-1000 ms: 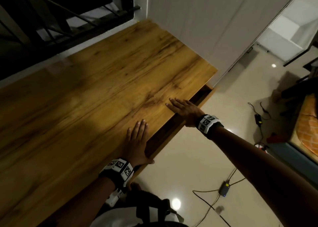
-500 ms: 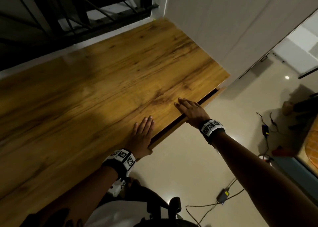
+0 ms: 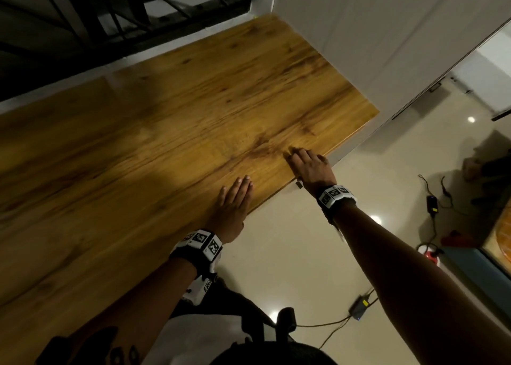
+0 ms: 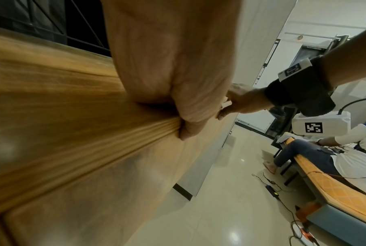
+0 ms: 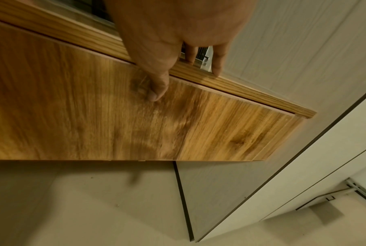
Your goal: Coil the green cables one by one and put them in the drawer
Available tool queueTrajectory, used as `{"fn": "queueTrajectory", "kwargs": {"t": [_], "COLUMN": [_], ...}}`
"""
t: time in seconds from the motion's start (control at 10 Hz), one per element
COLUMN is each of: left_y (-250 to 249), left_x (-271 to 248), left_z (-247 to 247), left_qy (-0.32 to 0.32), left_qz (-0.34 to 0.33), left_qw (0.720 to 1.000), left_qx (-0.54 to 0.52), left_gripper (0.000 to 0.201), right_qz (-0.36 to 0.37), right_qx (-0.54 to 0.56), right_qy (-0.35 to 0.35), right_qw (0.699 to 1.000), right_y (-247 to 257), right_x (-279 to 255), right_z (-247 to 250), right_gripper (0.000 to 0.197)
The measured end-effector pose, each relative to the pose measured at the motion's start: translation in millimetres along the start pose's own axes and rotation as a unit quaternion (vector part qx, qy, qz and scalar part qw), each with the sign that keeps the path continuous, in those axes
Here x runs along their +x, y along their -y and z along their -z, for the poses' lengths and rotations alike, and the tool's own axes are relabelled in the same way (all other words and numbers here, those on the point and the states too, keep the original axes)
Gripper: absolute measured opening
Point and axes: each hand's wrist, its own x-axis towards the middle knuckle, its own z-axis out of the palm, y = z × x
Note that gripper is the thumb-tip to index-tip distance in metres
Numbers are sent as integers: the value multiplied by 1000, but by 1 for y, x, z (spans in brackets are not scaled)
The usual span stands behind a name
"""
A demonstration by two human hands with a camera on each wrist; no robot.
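- The drawer front sits flush under the desk edge, so its inside and any green cables there are hidden.
- In the left wrist view the left hand fills the upper centre, blurred, its fingers cut off by the top edge.
- In the right wrist view the right hand is cut off at the top; the thumb is blurred.
- The desk runs off the head view's left edge.

Dark window grille behind the desk, chargers and cables lying on the shiny tile floor, someone sitting on an orange bed.
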Motion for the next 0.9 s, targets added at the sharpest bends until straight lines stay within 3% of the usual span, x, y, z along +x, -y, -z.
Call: {"fn": "queueTrajectory", "kwargs": {"t": [0.3,0.4,0.5,0.6,0.7,0.8,0.9], "left_y": [-6,-5,0,20,55,109,166], "left_x": [-1,1,0,-3,-20,-58,-100], "left_z": [0,3,15,28,49,63,61], "left_qy": [-28,-8,58,95,117,84,39], "left_qz": [1,11,-9,-39,-51,12,127], "left_qw": [1000,1000,998,988,953,925,920], "left_qx": [-1,-9,-19,-120,-276,-369,-369], "left_gripper": [88,90,106,99,80,113,105], "right_qz": [-15,-17,-52,-89,-122,-144,-95], "right_qx": [22,34,68,131,168,161,170], "right_qy": [-40,-28,10,74,106,103,93], "right_qw": [999,999,996,985,972,971,977], "right_y": [5,7,13,24,47,89,136], "right_x": [-3,-3,-2,-8,-28,-18,10], "right_z": [-2,1,14,27,36,55,81], "right_gripper": [31,30,42,71,74,48,36]}}
